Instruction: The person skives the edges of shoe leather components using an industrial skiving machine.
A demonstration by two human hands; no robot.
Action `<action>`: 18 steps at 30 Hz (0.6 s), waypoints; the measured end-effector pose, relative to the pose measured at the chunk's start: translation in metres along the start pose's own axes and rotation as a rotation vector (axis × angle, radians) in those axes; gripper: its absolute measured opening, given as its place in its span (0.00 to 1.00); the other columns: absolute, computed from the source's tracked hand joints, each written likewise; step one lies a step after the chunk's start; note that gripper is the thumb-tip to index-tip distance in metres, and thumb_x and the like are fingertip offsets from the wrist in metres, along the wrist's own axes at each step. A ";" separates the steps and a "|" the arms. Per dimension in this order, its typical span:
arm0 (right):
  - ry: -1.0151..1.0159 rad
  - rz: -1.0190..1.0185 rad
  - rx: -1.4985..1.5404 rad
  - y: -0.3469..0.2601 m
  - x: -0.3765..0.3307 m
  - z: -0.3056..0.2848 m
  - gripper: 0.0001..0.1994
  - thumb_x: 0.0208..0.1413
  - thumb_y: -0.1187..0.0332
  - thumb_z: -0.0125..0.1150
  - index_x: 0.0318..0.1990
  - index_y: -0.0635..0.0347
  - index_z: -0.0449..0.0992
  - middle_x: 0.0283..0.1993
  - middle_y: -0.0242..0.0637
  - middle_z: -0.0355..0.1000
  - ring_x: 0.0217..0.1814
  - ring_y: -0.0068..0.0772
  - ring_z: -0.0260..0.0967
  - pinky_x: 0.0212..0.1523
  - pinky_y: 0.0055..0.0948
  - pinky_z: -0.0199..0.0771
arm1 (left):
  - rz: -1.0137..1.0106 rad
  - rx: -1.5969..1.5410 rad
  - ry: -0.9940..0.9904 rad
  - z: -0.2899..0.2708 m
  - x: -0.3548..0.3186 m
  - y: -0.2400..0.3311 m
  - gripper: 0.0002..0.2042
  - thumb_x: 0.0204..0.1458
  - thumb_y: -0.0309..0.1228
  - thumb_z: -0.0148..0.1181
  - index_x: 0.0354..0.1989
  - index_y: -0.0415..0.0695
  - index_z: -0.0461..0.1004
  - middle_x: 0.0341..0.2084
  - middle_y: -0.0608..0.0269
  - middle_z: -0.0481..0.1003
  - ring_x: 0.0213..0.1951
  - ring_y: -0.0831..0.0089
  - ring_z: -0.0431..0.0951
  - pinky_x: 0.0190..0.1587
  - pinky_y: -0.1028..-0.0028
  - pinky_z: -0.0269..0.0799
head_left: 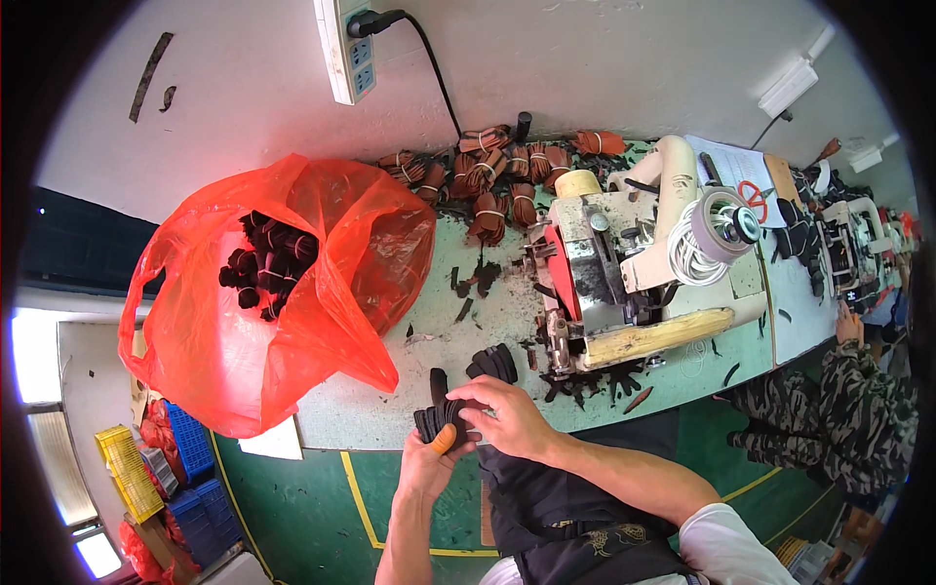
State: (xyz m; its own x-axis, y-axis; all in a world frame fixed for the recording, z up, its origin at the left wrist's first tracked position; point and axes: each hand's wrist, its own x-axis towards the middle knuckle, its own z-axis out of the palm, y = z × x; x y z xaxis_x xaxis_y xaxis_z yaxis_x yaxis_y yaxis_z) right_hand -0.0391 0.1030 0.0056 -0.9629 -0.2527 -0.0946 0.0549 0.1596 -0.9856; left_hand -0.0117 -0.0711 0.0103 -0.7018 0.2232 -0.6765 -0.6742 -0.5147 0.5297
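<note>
My left hand (429,463) is closed around a stack of flat black strips (426,421) at the table's front edge. An orange cover sits on its thumb. Bent over the same stack, my right hand (507,419) has its fingertips pressed on the strips; one strip stands up above the others. Just beyond my right hand, another bunch of black strips (493,362) lies on the table. To the left, a red plastic bag (390,244) gapes, with several dark tied bundles (268,263) inside.
A bench machine (624,263) with a wheel and a coil of white cord stands to the right. Brown banded bundles (487,175) lie along the wall by a power strip (349,54). Black scraps (478,281) litter the table (439,327). A person in camouflage (848,409) works at far right.
</note>
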 end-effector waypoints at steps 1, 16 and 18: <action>-0.001 0.001 0.000 -0.001 0.000 0.001 0.16 0.52 0.78 0.59 0.49 0.58 0.75 0.41 0.38 0.71 0.39 0.34 0.73 0.39 0.28 0.74 | -0.005 -0.016 -0.003 -0.001 0.000 0.000 0.13 0.58 0.26 0.55 0.48 0.32 0.70 0.39 0.50 0.77 0.38 0.57 0.81 0.38 0.69 0.81; 0.042 -0.015 -0.014 -0.002 -0.001 0.008 0.11 0.50 0.78 0.61 0.43 0.60 0.76 0.41 0.39 0.71 0.37 0.35 0.73 0.37 0.28 0.74 | -0.022 -0.004 0.004 -0.005 -0.003 0.000 0.15 0.57 0.31 0.58 0.49 0.34 0.69 0.38 0.53 0.77 0.36 0.61 0.81 0.32 0.73 0.81; 0.021 -0.012 -0.037 0.000 0.001 0.010 0.12 0.50 0.78 0.60 0.44 0.59 0.75 0.41 0.39 0.71 0.37 0.36 0.73 0.37 0.28 0.74 | -0.025 0.002 0.009 -0.008 -0.003 0.000 0.15 0.58 0.30 0.58 0.49 0.34 0.69 0.38 0.54 0.77 0.36 0.61 0.81 0.33 0.72 0.81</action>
State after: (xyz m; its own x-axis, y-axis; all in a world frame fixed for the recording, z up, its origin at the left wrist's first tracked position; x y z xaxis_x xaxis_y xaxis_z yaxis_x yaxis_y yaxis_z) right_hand -0.0377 0.0934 0.0042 -0.9688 -0.2349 -0.0792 0.0338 0.1916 -0.9809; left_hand -0.0082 -0.0781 0.0081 -0.6825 0.2288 -0.6941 -0.6922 -0.5071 0.5134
